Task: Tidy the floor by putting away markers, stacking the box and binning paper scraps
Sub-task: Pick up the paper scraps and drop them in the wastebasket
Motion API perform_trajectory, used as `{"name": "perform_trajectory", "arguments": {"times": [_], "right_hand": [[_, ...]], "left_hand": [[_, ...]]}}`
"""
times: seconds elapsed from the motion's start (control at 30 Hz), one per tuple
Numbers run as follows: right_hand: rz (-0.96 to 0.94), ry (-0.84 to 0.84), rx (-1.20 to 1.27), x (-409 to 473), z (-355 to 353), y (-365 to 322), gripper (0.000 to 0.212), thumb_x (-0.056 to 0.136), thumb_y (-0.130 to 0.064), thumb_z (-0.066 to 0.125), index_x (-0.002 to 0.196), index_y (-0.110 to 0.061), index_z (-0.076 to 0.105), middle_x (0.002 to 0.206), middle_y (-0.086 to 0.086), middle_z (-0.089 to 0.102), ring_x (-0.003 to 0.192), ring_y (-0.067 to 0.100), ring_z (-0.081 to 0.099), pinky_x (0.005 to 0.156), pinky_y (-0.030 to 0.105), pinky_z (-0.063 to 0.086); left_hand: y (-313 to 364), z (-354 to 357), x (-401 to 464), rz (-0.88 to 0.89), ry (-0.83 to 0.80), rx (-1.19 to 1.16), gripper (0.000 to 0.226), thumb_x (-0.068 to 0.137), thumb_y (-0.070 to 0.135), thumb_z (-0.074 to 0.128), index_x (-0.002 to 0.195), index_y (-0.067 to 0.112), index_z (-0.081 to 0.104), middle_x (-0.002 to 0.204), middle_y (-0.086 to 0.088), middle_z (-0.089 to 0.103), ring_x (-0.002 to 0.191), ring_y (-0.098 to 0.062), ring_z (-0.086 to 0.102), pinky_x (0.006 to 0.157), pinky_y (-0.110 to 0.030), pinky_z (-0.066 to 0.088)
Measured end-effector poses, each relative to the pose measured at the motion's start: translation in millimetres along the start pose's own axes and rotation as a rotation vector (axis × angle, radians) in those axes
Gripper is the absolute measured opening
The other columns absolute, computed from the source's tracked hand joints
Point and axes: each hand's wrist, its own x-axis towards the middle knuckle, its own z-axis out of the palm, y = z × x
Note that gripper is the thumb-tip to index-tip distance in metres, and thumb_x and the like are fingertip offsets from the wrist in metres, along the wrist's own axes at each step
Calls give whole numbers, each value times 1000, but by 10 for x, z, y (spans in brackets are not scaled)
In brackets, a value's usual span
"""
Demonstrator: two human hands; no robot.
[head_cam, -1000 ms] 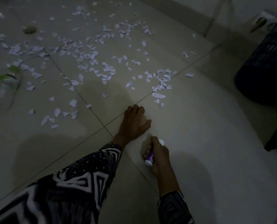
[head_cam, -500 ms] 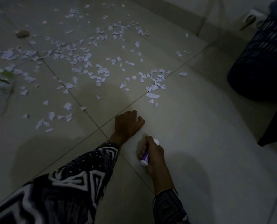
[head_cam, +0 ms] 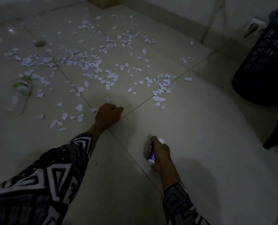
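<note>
Right hand (head_cam: 159, 153) grips a purple-and-white marker (head_cam: 151, 155) low over the pale tiled floor (head_cam: 200, 135); left hand (head_cam: 108, 115) is fisted on the tile, contents hidden. Torn white paper scraps (head_cam: 93, 65) lie beyond, well apart from the dark mesh bin (head_cam: 264, 62). Risk: dim light, small scraps get missed.

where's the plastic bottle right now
In the head view the plastic bottle lies on the floor tiles at the far left, among the paper scraps, well left of the left hand and across from the dark basket.
</note>
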Motion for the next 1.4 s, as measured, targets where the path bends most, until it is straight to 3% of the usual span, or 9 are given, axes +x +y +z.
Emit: {"name": "perform_trajectory", "arguments": {"times": [0.13,0.33,0.63,0.8,1.0,1.13,1.3,1.4], "right_hand": [[-75,-9,-183,-44,125,5,33,89,-22,66,59,-11,56,52,10,56,40,20,47,40,22,37],[-112,-176,-285,-162,621,121,29,87,-19,63,59,-16,54,51,8,53,39,16,41,43,22,34],[-68,-181,-370,-96,847,466,26,89,-21,64,65,-13,57,49,7,54,38,16,43,43,24,37],[-78,-188,-353,-17,807,476,28,92,-22,64,66,-14,56,52,8,52,38,16,42,43,25,35],[-94,-235,-381,66,811,460,34,94,-21,62,62,-12,62,53,11,54,39,20,46,43,27,38],[-74,-232,-378,125,852,417,39,94,-22,63,55,-18,63,52,11,53,41,21,47,45,28,39],[-50,-207,-394,165,898,402,32,93,-24,64,64,-12,62,52,11,53,40,20,48,42,26,42],[-44,-210,-381,183,897,395,37,93,-25,65,58,-15,61,52,11,52,40,20,46,42,26,41]], "left_hand": [[-314,-469,-17,6,53,77,47,71,51,55,48,11,44,47,2,45,48,-17,49,54,-24,39],[-1003,-1014,-231,-89,217,296,50,84,53,52,59,10,53,62,-1,54,65,-27,54,60,-30,40],[-1699,-1304,-464,-293,357,290,59,83,65,43,63,10,51,73,-14,63,80,-37,61,71,-38,47],[-1619,-1262,-308,-320,287,430,87,79,89,33,95,10,65,100,-18,68,94,-38,65,83,-42,52],[-1669,-1375,-95,-382,219,506,116,65,101,25,123,5,56,118,-21,63,103,-37,64,88,-44,49],[-1547,-1253,69,-352,223,556,101,73,94,31,116,6,57,117,-19,63,102,-37,64,88,-43,45],[-1379,-957,144,-234,285,542,45,99,44,42,106,3,60,108,-19,64,95,-39,63,80,-40,45],[-1341,-914,195,-214,243,562,35,99,32,41,99,3,62,104,-18,66,93,-38,63,76,-38,45]]}}
